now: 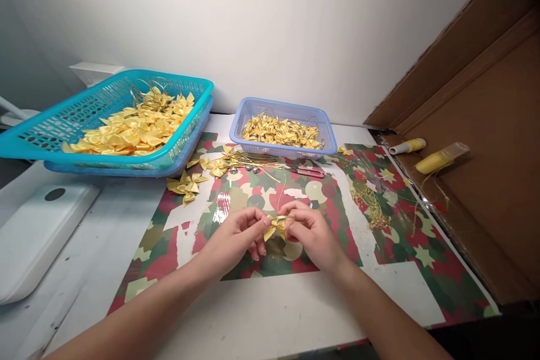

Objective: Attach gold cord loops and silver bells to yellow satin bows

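Note:
A yellow ribbon bow (275,229) is pinched between my two hands over the patterned sheet. My left hand (242,232) grips its left loop between thumb and forefinger, with the other fingers curled below. My right hand (311,232) has its fingers closed at the bow's right side, along with a thin gold cord (282,194) that sticks up from there. Just beyond my hands lie a bundle of gold cords (257,158), small silver bells (248,168), a pair of pink-handled snips (310,172) and several loose bows (186,185).
A turquoise basket (181,149) heaped with yellow bows stands at the left, stacked on a blue one. Behind the cords sits a smaller blue-violet basket (282,150) of bows. A white box-like object (37,242) lies at left. Cardboard (476,180) walls the right, beside yellow spools (439,160) and tangled gold thread (371,205).

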Demonstrator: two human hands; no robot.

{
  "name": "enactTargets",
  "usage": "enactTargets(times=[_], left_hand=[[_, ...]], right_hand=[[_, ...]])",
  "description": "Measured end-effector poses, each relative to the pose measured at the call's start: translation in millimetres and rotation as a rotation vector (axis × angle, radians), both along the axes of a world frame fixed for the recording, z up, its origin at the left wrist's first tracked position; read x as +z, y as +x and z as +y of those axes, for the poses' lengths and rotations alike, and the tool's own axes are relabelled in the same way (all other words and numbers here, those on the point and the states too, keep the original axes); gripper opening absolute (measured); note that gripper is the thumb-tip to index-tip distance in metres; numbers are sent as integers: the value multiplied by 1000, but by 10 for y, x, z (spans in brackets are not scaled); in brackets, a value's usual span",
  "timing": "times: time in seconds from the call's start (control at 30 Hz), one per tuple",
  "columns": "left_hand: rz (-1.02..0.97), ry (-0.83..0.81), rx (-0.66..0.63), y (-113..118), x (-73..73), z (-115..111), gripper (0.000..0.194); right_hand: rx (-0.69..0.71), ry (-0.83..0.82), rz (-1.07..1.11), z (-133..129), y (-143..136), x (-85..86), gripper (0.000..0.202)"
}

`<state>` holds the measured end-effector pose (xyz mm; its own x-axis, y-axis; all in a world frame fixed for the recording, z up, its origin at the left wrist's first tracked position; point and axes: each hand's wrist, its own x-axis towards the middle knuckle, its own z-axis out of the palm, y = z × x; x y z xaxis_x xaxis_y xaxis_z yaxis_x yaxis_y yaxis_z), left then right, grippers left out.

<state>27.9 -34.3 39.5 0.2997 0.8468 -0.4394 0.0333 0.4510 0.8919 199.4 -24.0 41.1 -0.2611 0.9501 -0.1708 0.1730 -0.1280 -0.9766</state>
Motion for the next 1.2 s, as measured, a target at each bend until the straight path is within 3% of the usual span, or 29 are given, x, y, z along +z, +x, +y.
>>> enactTargets(times=[0.57,0.87,1.2], left_hand=[[-138,41,76,21,1,-21,23],[17,68,8,-34,-39,-20,30],[253,250,-213,-63,34,-7,28]], right_hand=[[14,89,-20,-40,-29,-60,19],[15,105,-34,-47,-27,-99,18],[29,108,-49,-66,-44,-68,19]])
